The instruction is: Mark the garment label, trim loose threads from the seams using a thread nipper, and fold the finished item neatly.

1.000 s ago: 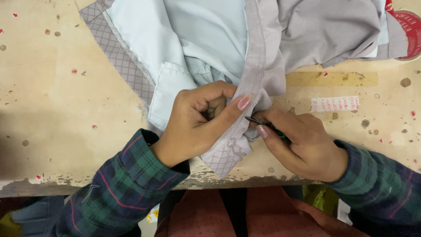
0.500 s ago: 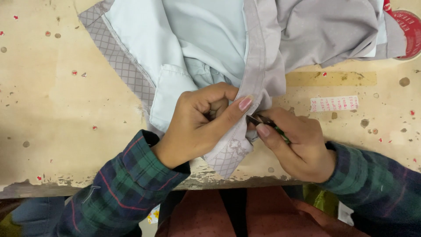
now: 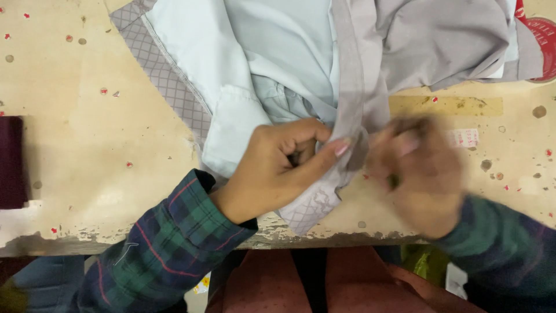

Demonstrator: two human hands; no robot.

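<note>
Grey garment fabric [image 3: 370, 64], lined in pale blue and edged with checked cloth, is lying bunched on the worn beige worktable [image 3: 87, 162], its grey band trailing toward the near edge. Closed around that band, the left hand [image 3: 278, 168] is pinching it between thumb and curled fingers. Just beside it, the right hand [image 3: 420, 168] is smeared by motion blur; whether it is gripping anything cannot be told. A dark maroon cloth [image 3: 11, 162] is sitting at the table's far left.
</note>
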